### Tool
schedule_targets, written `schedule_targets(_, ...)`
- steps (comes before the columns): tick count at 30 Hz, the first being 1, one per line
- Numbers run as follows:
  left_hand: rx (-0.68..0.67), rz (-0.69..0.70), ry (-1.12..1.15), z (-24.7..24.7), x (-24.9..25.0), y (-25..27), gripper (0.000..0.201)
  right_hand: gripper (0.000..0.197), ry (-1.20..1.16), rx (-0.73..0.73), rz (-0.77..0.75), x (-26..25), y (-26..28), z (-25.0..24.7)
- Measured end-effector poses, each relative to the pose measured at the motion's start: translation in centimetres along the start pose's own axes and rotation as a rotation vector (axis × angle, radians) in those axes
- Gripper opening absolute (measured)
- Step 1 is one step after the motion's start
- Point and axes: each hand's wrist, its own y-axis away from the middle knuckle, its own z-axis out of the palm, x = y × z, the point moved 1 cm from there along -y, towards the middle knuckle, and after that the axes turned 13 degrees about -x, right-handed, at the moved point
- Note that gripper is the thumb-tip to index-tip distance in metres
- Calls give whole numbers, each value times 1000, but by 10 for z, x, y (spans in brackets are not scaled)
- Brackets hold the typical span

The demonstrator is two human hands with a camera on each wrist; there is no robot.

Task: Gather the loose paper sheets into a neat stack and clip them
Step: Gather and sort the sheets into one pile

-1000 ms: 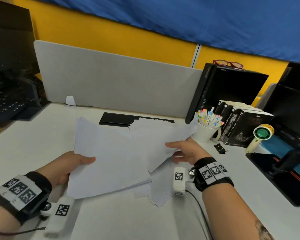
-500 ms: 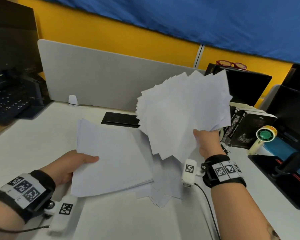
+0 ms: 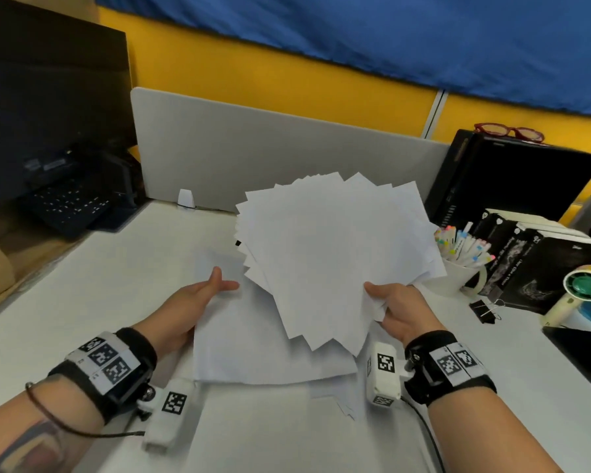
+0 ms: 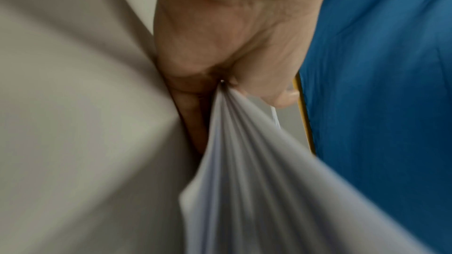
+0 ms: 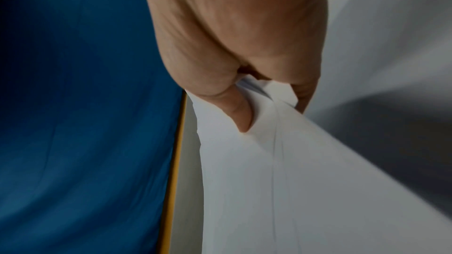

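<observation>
My right hand (image 3: pixel 386 303) grips a fanned bundle of white sheets (image 3: pixel 338 254) by its lower right corner, thumb on top (image 5: pixel 238 111), holding it in the air over the desk. My left hand (image 3: pixel 201 295) holds the left edge of a flatter stack of sheets (image 3: pixel 253 343), thumb on top and fingers under it, pinching the sheets (image 4: pixel 244 161). The fanned bundle overlaps the far right part of that stack. A few loose sheets (image 3: pixel 335 401) stick out from under the stack. A black binder clip (image 3: pixel 485 310) lies on the desk to the right.
A white mug of markers (image 3: pixel 461 264), black books (image 3: pixel 539 268), a green handheld fan (image 3: pixel 584 291) and a black box (image 3: pixel 512 179) with red glasses (image 3: pixel 509 131) stand at the right. A grey divider (image 3: pixel 270 155) bounds the white desk (image 3: pixel 99 285). A keyboard (image 3: pixel 68 206) lies far left.
My right hand lifted the fanned sheets off the desk, then brought them left and lower over the stack. My left hand slid forward along the stack's left edge.
</observation>
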Motion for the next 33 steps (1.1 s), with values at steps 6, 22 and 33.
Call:
schedule_targets(6, 37, 77, 118, 0, -8, -9, 41, 36, 22, -15, 89, 22, -6, 11)
schedule_targets(22, 126, 78, 322, 0, -17, -25, 43, 57, 36, -360, 302, 23, 5, 4)
schedule_targets(33, -53, -23, 339, 3, -6, -14, 17, 36, 242, -457, 442, 15, 16, 9)
